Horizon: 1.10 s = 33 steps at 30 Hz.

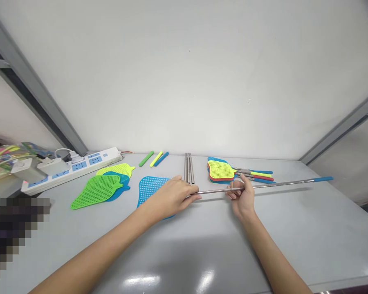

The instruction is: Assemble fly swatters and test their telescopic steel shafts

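Note:
A fly swatter with a blue perforated head (153, 188), a long extended metal rod (279, 184) and a blue grip (323, 179) lies across both hands. My left hand (178, 194) pinches it where the rod meets the head, covering that joint and part of the head. Further along, my right hand (241, 196) has its fingers curled around the rod, palm turned up, with the index finger raised. Just beyond the rod sits a stack of swatters with a yellow one (221, 170) on top. Several bare metal rods (189, 168) lie between the hands, farther back.
Loose swatter heads, green (95, 192), blue (124, 188) and yellow (122, 168), overlap at left. Green (146, 158), yellow (156, 159) and blue (161, 159) grips lie near the wall. A power strip (110, 155) with plugged-in adapters (27, 169) runs along the left edge.

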Each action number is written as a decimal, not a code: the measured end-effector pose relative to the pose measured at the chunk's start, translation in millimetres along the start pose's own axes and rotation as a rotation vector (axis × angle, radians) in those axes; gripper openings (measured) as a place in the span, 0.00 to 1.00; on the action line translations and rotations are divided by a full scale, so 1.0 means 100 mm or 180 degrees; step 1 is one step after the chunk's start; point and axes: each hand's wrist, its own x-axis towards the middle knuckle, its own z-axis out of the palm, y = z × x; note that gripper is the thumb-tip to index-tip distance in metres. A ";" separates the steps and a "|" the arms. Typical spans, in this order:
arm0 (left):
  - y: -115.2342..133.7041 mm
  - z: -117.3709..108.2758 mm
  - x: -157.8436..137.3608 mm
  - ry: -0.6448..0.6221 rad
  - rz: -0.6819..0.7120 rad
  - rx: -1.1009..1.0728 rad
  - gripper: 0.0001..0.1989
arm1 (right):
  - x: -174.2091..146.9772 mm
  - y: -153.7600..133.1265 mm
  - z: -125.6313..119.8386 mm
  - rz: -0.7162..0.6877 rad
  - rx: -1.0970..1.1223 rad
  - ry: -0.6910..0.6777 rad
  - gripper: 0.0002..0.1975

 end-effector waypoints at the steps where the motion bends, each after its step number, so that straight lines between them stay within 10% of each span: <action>1: 0.00 0.01 0.00 -0.0002 0.0003 0.0018 0.17 | 0.01 0.00 -0.02 -0.0039 0.0019 0.0026 0.22; 15: 0.32 0.65 -0.10 -0.0127 -0.0287 0.0239 0.18 | 0.11 0.00 -0.14 -0.0465 0.0527 0.0767 0.18; 33: 0.19 0.65 -0.16 -0.0368 -0.0426 -0.0389 0.20 | 0.01 0.24 -0.03 -0.0538 0.0798 0.1117 0.19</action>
